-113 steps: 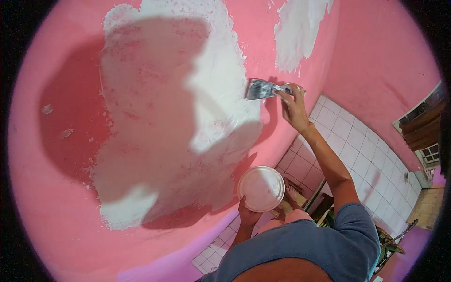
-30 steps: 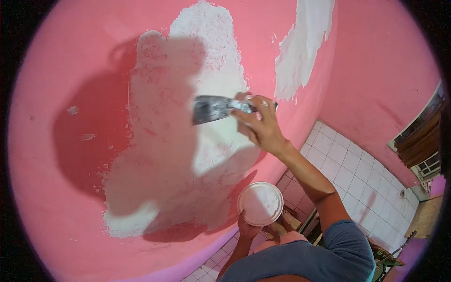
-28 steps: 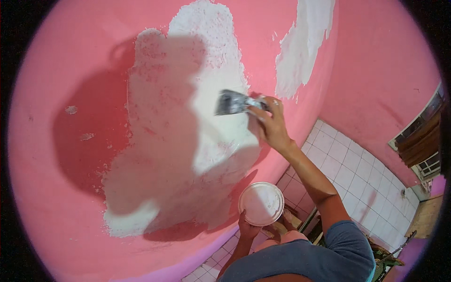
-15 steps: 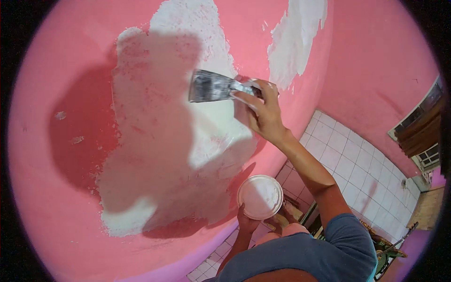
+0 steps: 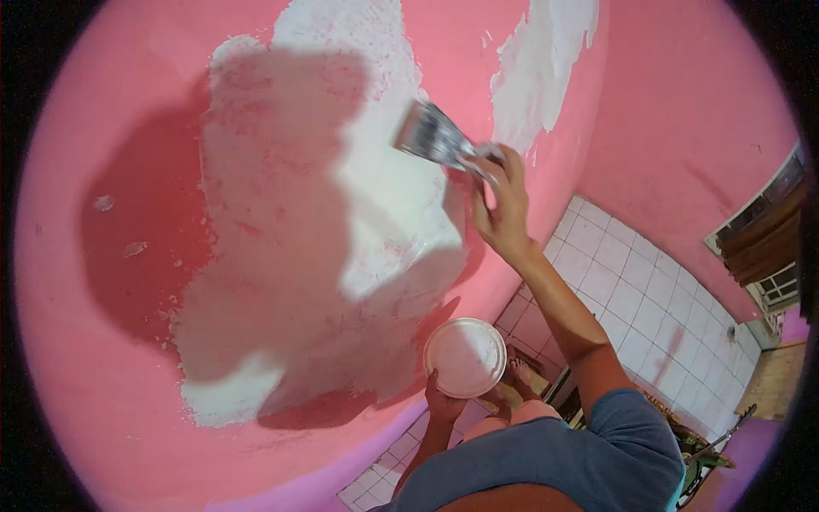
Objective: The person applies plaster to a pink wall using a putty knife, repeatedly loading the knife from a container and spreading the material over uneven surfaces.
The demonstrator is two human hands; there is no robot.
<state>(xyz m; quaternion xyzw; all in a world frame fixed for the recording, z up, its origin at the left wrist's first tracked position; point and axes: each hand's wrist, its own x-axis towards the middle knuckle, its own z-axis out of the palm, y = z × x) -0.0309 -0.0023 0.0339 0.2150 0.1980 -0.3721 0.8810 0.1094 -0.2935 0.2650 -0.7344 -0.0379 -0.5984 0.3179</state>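
Observation:
My right hand (image 5: 505, 200) grips a putty knife (image 5: 437, 136) whose wide metal blade is smeared with white filler. The blade is at the right edge of a large white filler patch (image 5: 388, 183) on the pink wall (image 5: 145, 282); whether it touches the wall, I cannot tell. Lower down, my left hand (image 5: 442, 401) holds a round white tub or lid (image 5: 465, 358) by its near left rim. Pale filler lies inside it. Shadows of my head and arms cover much of the patch.
A second white patch (image 5: 542, 72) runs down the wall at the upper right. White floor tiles (image 5: 640, 299) lie below, and a window (image 5: 768, 230) with brown cloth is at the far right. Behind my right arm stands a dark piece of furniture (image 5: 699, 456).
My right hand has moved the putty knife right and slightly up, and its blade now tilts with the edge toward the upper left. The tub has shifted slightly left.

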